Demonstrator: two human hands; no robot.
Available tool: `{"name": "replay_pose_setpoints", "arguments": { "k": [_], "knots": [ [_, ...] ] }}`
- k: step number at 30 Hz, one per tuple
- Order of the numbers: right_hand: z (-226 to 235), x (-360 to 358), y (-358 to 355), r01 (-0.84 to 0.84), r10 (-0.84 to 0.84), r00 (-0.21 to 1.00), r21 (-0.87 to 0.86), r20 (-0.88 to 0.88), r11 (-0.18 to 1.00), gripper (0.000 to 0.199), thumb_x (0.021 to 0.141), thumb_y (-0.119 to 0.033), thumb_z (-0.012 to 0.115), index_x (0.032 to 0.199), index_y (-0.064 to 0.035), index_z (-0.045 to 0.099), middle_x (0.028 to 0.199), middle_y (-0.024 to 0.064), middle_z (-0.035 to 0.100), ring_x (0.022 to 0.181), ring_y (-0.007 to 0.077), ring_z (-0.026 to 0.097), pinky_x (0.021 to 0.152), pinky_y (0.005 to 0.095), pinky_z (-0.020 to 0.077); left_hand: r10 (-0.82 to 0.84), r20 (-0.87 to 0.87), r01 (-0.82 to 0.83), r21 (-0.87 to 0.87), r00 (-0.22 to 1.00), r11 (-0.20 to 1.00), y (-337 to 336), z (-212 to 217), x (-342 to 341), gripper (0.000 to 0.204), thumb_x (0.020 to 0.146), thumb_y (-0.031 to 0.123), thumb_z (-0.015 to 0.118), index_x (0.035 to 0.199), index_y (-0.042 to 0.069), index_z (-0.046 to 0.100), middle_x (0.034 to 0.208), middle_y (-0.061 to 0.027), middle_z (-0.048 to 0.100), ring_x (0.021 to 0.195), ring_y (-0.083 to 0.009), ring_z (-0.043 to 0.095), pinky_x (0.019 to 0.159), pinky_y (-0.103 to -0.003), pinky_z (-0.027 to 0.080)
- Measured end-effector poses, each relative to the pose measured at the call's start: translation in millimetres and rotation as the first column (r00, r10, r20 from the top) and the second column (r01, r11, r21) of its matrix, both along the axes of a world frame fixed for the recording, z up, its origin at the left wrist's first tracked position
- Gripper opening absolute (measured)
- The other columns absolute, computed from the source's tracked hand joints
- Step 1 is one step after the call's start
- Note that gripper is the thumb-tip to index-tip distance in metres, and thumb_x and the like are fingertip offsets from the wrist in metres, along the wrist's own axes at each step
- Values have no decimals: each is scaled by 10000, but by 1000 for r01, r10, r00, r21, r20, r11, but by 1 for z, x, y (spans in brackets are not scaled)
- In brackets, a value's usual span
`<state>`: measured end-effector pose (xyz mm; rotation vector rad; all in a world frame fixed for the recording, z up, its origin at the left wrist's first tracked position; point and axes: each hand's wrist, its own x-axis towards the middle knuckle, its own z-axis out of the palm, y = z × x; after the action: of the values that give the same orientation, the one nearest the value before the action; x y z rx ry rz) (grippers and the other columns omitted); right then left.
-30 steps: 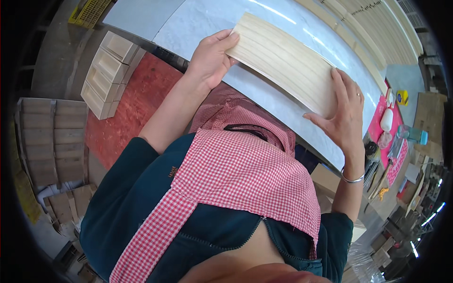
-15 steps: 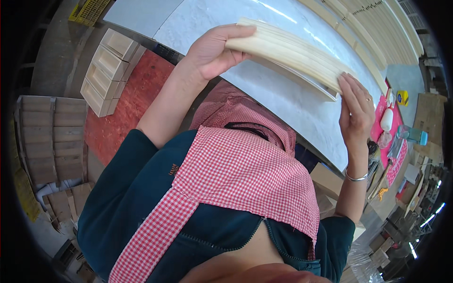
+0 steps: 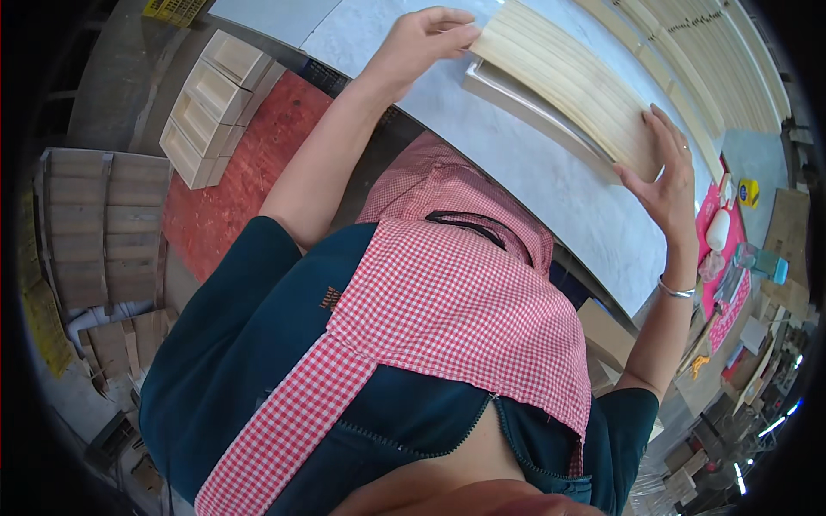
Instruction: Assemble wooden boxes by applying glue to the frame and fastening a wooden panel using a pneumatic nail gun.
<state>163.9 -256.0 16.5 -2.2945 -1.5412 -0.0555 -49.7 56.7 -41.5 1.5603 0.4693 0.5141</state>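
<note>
**Pale wooden panel held at both ends over the tabletop**

A long, pale grooved wooden panel lies in the upper centre of the frame, running diagonally toward the upper right, on or just above a flat framed piece that rests on the grey tabletop. The left hand grips the panel's near end at upper centre, fingers curled over the edge. The right hand lies open, fingers spread, with the palm pressed against the far end at centre right; a bracelet sits on that wrist.

The panel looks stiff and fairly light, thin for its length, so it may flex or twist if lifted by one end only. Its smooth face could slide under a flat palm. Taking it by the two short ends, or along the long edges, looks steadiest.

Stacked wooden boxes sit at the upper left on a red mat.
</note>
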Motion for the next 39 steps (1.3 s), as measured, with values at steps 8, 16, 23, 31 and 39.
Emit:
{"name": "replay_pose_setpoints", "arguments": {
  "k": [8,16,23,31,39],
  "knots": [
    [-7,13,1,-52,50,998,-65,-28,997,754,716,-286,858,1377,-53,581,1437,152,555,1277,340,547,1093,427,446,69,-173,52,611,982,790,-5,-23,-15,342,797,222,800,1053,-1,760,900,-95,709,795,-189,652,737,-304,532],
    [-20,18,3,-69,73,997,-113,24,991,746,726,-340,847,1377,-85,588,1443,115,559,1276,326,551,1105,418,436,151,-204,53,743,967,668,-21,-13,-10,246,799,226,766,998,82,787,838,-68,693,683,-232,611,649,-349,486],
    [-34,21,2,-42,57,994,-155,92,987,731,724,-346,842,1367,-109,589,1439,88,566,1276,320,555,1123,411,420,150,-244,84,739,958,669,-23,-6,-9,257,838,217,755,1004,21,775,873,-87,703,708,-222,630,678,-333,505],
    [-39,26,5,-55,81,985,-166,155,985,692,725,-325,850,1334,-122,590,1395,89,585,1244,316,565,1095,421,453,174,-342,178,783,924,596,-26,1,-8,234,875,194,733,1010,7,769,880,-79,696,700,-207,618,656,-320,497],
    [-27,21,-2,54,-51,997,-42,57,998,412,777,-218,818,1133,-74,668,1119,89,665,992,259,626,913,365,526,131,-323,175,761,937,625,-22,-4,-8,229,877,184,731,1008,-1,762,837,-69,668,680,-188,588,627,-310,472]
  ]
}}
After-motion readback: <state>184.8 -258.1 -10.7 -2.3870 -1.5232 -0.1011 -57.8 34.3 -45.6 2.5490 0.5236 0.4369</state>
